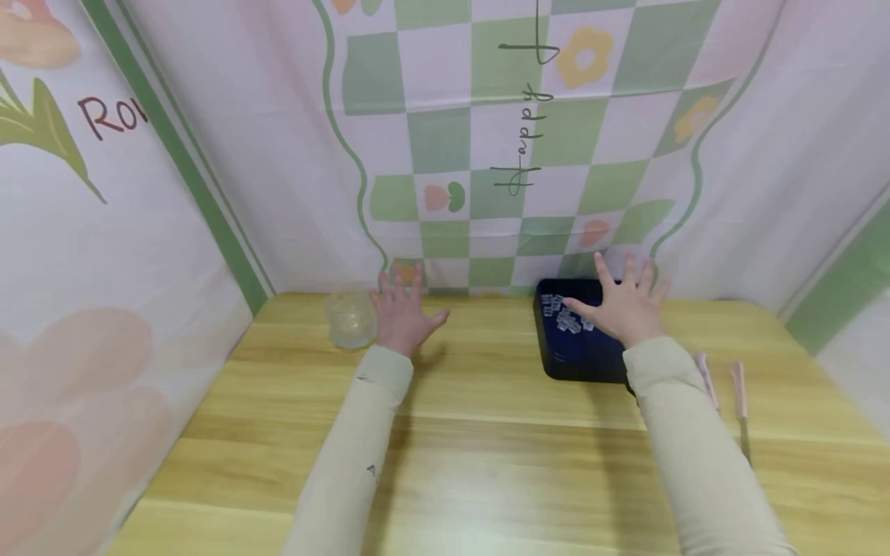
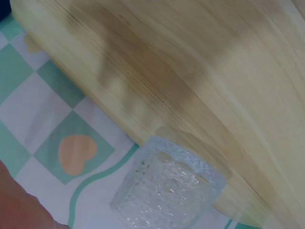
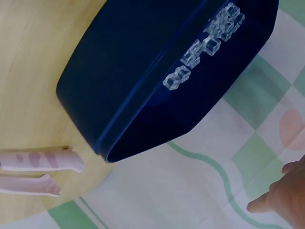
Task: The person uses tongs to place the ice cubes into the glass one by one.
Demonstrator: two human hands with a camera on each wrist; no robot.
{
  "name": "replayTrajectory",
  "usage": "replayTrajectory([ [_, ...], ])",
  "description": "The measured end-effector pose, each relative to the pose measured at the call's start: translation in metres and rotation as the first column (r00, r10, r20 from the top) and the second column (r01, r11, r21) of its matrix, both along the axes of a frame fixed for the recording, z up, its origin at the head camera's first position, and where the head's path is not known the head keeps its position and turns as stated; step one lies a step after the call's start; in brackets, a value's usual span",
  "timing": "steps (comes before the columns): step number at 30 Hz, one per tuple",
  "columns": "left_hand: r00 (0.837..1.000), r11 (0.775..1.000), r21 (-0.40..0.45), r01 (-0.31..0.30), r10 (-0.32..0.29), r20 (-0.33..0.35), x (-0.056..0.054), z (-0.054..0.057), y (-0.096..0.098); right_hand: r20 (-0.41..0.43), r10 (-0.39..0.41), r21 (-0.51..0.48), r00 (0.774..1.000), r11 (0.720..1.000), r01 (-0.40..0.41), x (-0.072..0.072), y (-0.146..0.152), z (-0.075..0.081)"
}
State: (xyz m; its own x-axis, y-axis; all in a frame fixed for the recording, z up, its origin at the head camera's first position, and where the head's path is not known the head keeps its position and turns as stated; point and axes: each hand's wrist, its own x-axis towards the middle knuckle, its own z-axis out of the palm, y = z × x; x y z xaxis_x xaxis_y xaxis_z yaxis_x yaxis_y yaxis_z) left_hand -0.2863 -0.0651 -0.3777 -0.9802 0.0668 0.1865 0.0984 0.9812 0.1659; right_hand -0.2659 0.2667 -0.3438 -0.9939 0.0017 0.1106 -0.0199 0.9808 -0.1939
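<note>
1. Cream sleeves (image 1: 351, 452) lie nearest the camera, both arms extending forward above a wood-grain counter (image 1: 487, 448) towards its back edge.
2. Left grip (image 1: 403, 318): fingers and thumb are spread, holding nothing. Just beside it a clear glass (image 1: 350, 323) stands near the back left corner of the counter; the left wrist view shows the two apart.
3. Right grip (image 1: 628, 309): likewise fanned wide, with nothing in it. From the head view it covers part of a dark tray (image 1: 584, 371), which sits at the back of the counter, right of the middle; in the right wrist view the visible part of this grip is apart from the tray.
4. Clear cubes (image 1: 568, 319) lie loosely clustered inside the tray, towards its left side in the head view.
5. Judging by looks, the glass is rigid, fairly solid and breakable. Its patterned wall should give some purchase; the place to take hold is round the side, below the rim, thumb opposite fingers.
6. The tray looks stiff and probably light; opposite side walls offer the best hold, kept level because the cubes could slide. Each cube seems hard, small and slick, suited to a fingertip pinch on opposite faces.
7. Right of the tray rest a pink handle (image 1: 705, 377) and a longer pink-handled tool (image 1: 740, 390); behind the counter hangs a checked cloth (image 1: 438, 139).
</note>
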Motion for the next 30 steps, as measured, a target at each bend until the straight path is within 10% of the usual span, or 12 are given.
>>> replayTrajectory([
  [16,0.995,0.994,0.075,-0.083,0.087,-0.048,-0.005,-0.018,-0.046,-0.177,-0.062,0.008,0.982,0.998,0.064,0.015,0.052,-0.010],
  [30,0.983,0.977,0.158,-0.140,0.156,-0.098,0.000,-0.024,-0.085,-0.092,-0.248,-0.091,0.964,0.966,0.240,0.039,0.121,-0.033],
])
